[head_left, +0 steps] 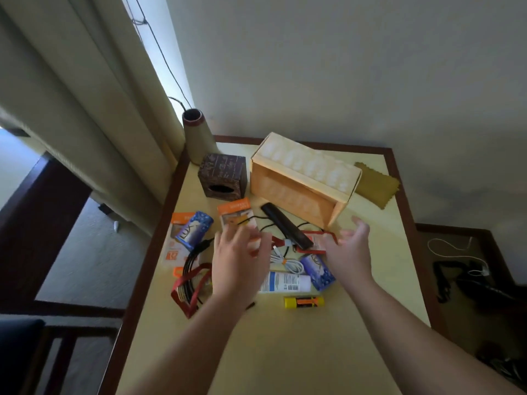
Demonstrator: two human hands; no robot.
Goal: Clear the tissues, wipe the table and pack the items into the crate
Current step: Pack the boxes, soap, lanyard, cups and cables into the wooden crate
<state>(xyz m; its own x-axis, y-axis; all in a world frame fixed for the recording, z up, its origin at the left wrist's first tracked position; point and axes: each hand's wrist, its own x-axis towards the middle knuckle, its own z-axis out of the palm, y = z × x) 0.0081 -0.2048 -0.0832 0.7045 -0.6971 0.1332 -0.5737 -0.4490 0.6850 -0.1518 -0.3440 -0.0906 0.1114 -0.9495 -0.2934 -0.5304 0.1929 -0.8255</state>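
A pale wooden crate [302, 178] lies on its side at the back of the yellow table [285, 352], its opening facing me. A mustard cloth [376, 185] lies to its right. A dark tissue box [224, 176] stands to its left. Loose items lie in front: two blue soap boxes [194, 230] [318, 270], orange packets [235, 213], a black bar [285, 229], a white tube [285, 282], a yellow glue stick [303, 301], cables and red lanyards [189, 292]. My left hand [238, 260] hovers over the items, fingers spread. My right hand [349, 249] is raised, open, near the crate's front corner.
A tapered beige vase [196, 138] stands at the table's back left corner against the curtain [85, 95]. The wall runs behind the table. Cables lie on the dark lower surface [462, 260] to the right.
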